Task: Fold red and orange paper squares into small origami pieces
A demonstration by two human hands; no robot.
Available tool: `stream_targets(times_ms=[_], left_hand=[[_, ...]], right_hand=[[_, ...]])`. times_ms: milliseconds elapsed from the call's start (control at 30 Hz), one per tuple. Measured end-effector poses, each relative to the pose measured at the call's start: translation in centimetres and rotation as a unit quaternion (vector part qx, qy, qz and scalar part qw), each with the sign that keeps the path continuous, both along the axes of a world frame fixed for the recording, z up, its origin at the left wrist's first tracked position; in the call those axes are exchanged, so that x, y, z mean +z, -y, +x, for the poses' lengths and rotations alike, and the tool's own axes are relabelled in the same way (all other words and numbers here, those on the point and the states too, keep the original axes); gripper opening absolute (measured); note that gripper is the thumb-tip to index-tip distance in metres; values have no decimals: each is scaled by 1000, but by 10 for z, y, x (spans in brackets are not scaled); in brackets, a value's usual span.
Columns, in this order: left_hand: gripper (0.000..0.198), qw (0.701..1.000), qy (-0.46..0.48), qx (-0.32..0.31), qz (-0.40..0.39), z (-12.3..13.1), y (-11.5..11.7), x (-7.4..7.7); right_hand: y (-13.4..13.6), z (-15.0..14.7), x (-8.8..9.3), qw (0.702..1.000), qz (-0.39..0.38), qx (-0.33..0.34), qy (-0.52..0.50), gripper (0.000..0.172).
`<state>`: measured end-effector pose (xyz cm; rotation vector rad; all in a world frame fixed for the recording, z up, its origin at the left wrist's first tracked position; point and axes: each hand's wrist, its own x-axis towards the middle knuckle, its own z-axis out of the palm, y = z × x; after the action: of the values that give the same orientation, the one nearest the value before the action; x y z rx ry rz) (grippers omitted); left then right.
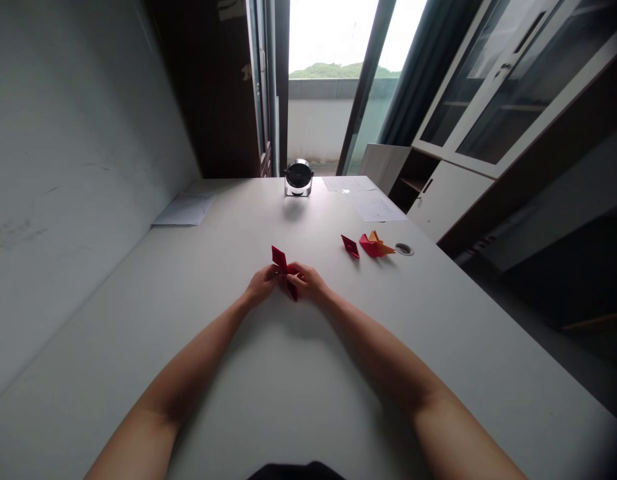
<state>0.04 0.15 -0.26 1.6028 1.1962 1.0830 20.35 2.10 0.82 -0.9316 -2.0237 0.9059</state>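
Between my two hands, just above the middle of the table, is a folded piece of red paper (279,257). One pointed end sticks up past my fingers and another points down below them. My left hand (263,283) pinches its left side, and my right hand (307,281) grips it from the right. Fingers cover the middle of the paper. To the right lie another folded red paper piece (350,247), diamond-like in outline, and a red and orange folded paper piece (377,245).
A round black device on a metal stand (298,177) stands at the table's far end. Paper sheets (184,209) lie at the left wall, and more sheets (375,205) at the far right. A cable hole (403,249) sits near the right edge of the white table (283,393).
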Motion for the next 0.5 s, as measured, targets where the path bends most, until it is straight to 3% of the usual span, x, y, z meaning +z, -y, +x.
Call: stream_targets(times_ms=[300, 500], left_hand=[[33, 999, -29, -5, 22, -1, 2, 10], [34, 1000, -3, -7, 7, -1, 2, 7]], right_hand=[[4, -3, 2, 999, 8, -15, 37, 25], [7, -4, 3, 998, 32, -16, 52, 23]])
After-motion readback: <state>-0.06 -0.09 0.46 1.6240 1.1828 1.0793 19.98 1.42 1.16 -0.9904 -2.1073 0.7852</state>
